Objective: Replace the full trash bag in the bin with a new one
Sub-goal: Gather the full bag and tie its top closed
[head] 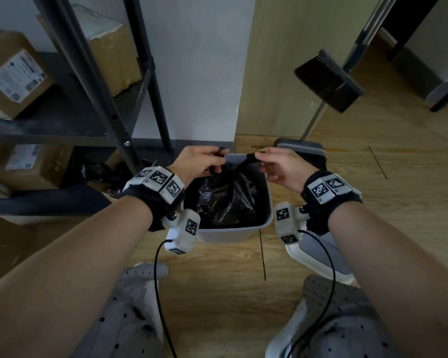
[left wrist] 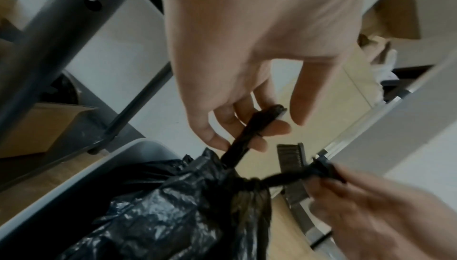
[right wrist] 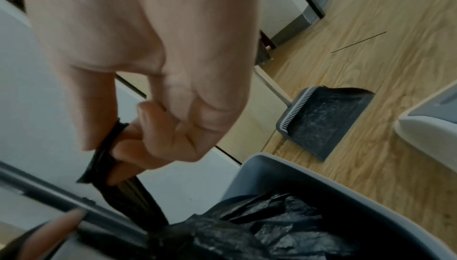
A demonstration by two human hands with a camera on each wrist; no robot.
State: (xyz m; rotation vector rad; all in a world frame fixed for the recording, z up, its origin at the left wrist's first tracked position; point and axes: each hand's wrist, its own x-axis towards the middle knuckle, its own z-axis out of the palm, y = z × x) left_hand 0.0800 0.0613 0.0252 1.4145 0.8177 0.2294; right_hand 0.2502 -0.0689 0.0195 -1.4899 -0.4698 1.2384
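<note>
A full black trash bag [head: 226, 197] [left wrist: 173, 215] [right wrist: 259, 233] sits inside a small grey bin [head: 243, 232] [right wrist: 272, 168] on the wooden floor against the wall. Its top is gathered into a knot with two twisted black ends. My left hand [head: 204, 161] [left wrist: 247, 127] pinches the left end above the bin's far rim. My right hand [head: 272, 161] [right wrist: 128, 147] grips the right end, and both ends are drawn taut away from the knot.
A dark metal shelf [head: 62, 130] with cardboard boxes stands at the left, with a black bag [head: 101, 174] under it. A dustpan [head: 303, 151] and broom [head: 329, 81] lean at the wall to the right. A white bin lid [head: 318, 257] lies by my right knee.
</note>
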